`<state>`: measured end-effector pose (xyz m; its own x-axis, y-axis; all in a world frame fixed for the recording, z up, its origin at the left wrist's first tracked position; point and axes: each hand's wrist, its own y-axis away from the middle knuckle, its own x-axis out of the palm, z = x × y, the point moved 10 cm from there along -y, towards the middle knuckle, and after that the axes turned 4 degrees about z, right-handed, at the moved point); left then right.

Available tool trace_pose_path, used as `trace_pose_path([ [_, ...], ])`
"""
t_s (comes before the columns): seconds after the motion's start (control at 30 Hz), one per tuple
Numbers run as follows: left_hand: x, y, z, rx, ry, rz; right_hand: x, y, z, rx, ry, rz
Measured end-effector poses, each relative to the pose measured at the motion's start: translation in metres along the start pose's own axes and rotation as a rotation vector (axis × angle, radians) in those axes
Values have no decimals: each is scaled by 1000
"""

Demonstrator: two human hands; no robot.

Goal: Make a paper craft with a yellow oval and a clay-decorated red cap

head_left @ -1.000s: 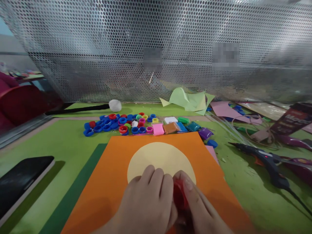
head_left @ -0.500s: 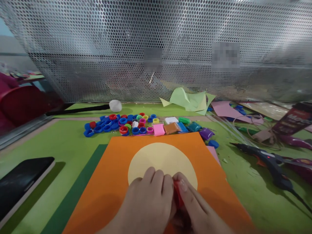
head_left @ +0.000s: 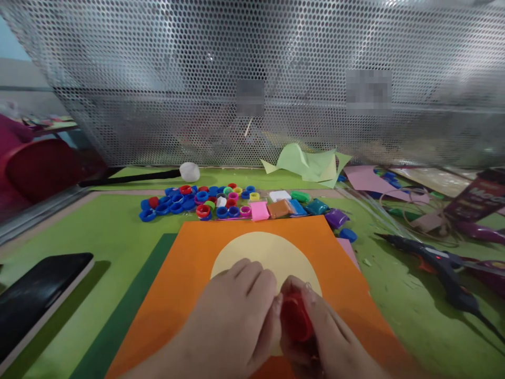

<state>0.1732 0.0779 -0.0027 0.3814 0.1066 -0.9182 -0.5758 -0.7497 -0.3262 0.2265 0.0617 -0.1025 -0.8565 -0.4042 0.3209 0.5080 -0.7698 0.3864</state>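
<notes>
In the head view a red bottle cap is tipped between the fingers and thumb of my right hand. My left hand is right beside it, back upward and fingers curled in; whatever is inside them is hidden. Its thumb side meets or nearly meets the cap. Beneath both hands lies a pale yellow paper circle on an orange sheet. Past the sheet's far edge are several loose bottle caps, mostly blue, and small coloured packets, among them a pink packet and a brown packet.
A phone lies at the left, by a dark green sheet. A glue gun with its cord is at the right, near scissors. Crumpled light green paper sits before the perforated metal panel.
My hands have parted slightly, and the left has turned a little. More of the red cap now shows in my right hand. The whole view has shifted slightly.
</notes>
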Motion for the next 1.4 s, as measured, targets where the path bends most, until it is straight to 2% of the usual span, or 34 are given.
trace_pose_path([
  [0.07,3,2,-9,72,-51,-17,-4,-2,2,-13,63,-26],
  [0.2,20,7,-18,176,-204,37,-3,-3,8,-90,149,-29],
  [0.33,30,8,-17,187,-277,128,-5,-2,12,-129,210,-20],
  [0.6,26,9,-23,276,-116,215,-12,3,26,-262,505,-47],
  [0.67,24,9,-22,300,-78,232,-9,3,27,-265,516,-16],
  [0.83,14,13,-30,456,80,230,-1,6,31,-240,638,96],
  [1.0,16,13,-35,487,208,255,3,11,31,-177,778,220],
  [1.1,14,11,-35,466,194,210,0,9,29,-155,697,215],
  [1.27,2,10,-35,449,73,45,-3,1,15,-62,471,167],
  [1.4,-1,8,-23,292,-40,-57,0,-2,16,-89,383,129],
])
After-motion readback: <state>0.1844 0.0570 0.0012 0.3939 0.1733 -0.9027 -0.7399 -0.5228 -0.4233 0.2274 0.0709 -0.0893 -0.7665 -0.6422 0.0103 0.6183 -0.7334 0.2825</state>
